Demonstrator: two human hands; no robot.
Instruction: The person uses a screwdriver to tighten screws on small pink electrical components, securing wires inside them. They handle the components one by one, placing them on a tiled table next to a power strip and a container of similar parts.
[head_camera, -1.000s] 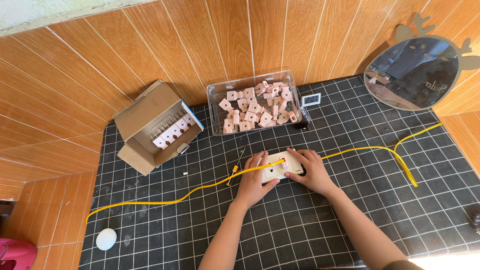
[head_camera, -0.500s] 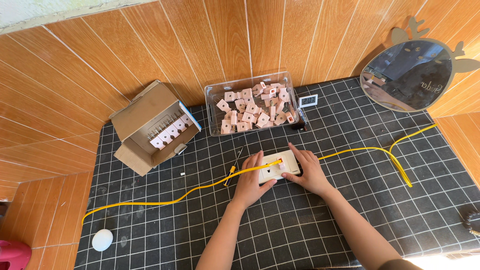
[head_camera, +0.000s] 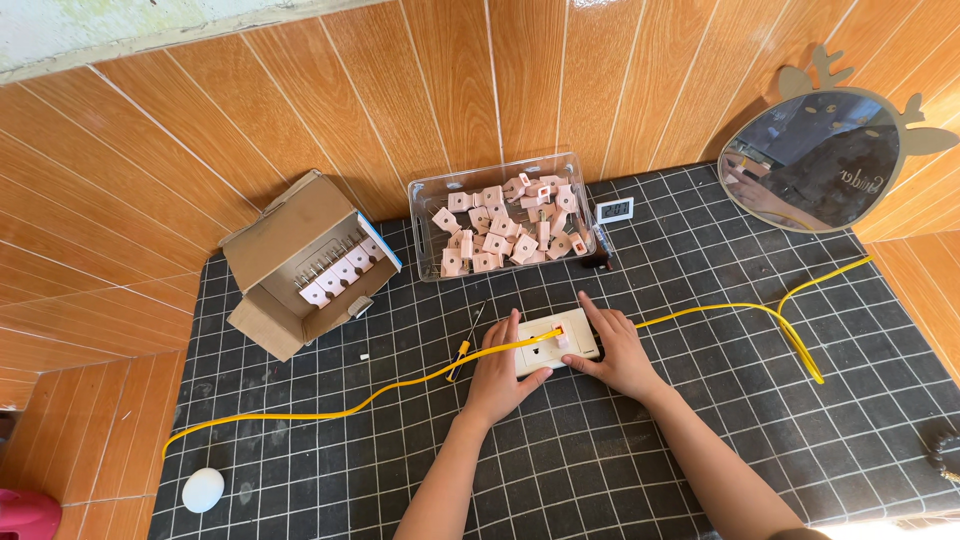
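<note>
A cream rectangular faceplate (head_camera: 560, 335) lies flat on the black grid mat (head_camera: 700, 430), with a small pink module set in it. My left hand (head_camera: 500, 370) presses its left end, and my right hand (head_camera: 615, 350) holds its right side. A yellow cable (head_camera: 330, 408) runs from the left across the plate under my left hand, and continues right to a bend (head_camera: 790, 325). A thin screwdriver (head_camera: 466, 345) with a yellow-tipped handle lies just left of my left hand.
A clear plastic tub (head_camera: 500, 222) of several pink modules stands behind the plate. An open cardboard box (head_camera: 300, 265) with more modules sits at back left. A small digital display (head_camera: 614, 210), a round antlered mirror (head_camera: 825, 160), and a white egg-shaped object (head_camera: 203, 489) are also here.
The view has shifted slightly. Both hands stay on the faceplate with little visible movement.
</note>
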